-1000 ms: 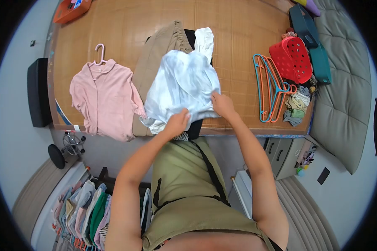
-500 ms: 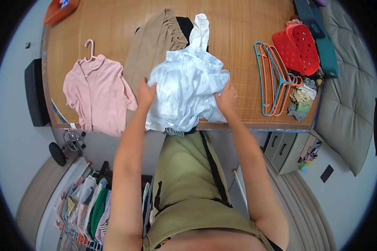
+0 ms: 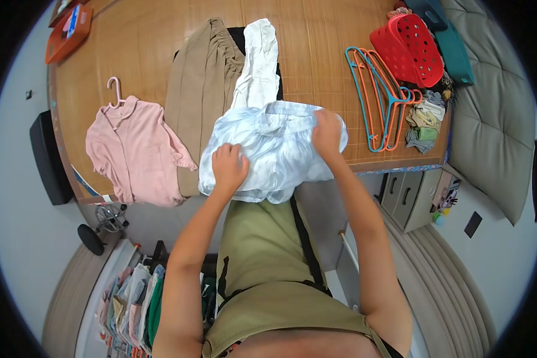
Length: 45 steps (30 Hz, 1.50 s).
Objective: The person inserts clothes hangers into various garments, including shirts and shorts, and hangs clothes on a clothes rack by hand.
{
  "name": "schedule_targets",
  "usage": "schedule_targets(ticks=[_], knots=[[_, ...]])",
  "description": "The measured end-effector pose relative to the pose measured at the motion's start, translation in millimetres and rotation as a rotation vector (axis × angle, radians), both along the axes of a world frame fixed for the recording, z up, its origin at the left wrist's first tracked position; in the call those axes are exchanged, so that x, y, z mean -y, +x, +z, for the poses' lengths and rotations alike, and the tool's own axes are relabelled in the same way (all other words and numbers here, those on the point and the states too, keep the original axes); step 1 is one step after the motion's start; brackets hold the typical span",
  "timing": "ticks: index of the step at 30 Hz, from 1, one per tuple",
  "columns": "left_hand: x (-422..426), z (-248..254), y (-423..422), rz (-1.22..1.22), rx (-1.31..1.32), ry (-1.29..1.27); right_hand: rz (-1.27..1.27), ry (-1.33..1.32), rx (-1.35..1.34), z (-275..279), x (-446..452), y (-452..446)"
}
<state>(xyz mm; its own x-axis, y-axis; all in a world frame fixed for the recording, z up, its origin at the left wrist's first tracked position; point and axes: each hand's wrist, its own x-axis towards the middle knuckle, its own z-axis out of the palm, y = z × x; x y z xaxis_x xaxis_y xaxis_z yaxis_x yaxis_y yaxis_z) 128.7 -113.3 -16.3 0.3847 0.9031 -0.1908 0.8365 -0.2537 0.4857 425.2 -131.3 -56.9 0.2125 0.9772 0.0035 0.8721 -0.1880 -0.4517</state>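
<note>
A pale blue-and-white garment with a gathered waistband lies at the mat's front edge. My left hand rests on its left part, fingers spread. At the right end of the waistband is my right hand, its fingers bent against the cloth; whether they grip it is hidden. Beyond the garment lie a white cloth piece and brown trousers, with black fabric partly under them. To the left is a pink shirt on a pink hanger.
Blue and orange hangers lie at the right, near a red perforated basket, teal bins and small folded cloths. An orange tray sits at the far left. Clothes hang on a rack below left.
The pale garment has turned and spread flatter, with its waistband now to the upper right. My left hand has moved onto the cloth, and my right hand has risen to the waistband.
</note>
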Motion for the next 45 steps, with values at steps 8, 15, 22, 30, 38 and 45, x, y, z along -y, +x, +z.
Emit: schedule_targets(ticks=[8, 15, 22, 30, 38, 45], knots=[[-62.4, -40.7, 80.7, -0.708, -0.001, 0.406, 0.482, -0.222, -0.205, -7.3, -3.5, -51.0], [-70.2, -19.9, 39.3, -1.248, -0.378, 0.379, 0.327, -0.565, 0.112, -4.2, 15.7, -22.4], [-65.3, 26.4, 22.5, -0.569, -0.175, 0.148, 0.171, -0.163, 0.291, 36.4, -23.4, -25.3], [-63.8, -7.1, 24.7, -0.284, -0.193, 0.099, 0.418, -0.234, 0.214, 7.7, -5.2, -19.9], [-44.2, 11.5, 99.8, -0.291, 0.075, 0.304, 0.096, 0.06, -0.217, 19.6, 11.5, 48.5], [-25.6, -11.9, 258.1, -0.356, 0.239, 0.196, -0.534, -0.048, 0.053, -16.0, 28.6, 202.8]])
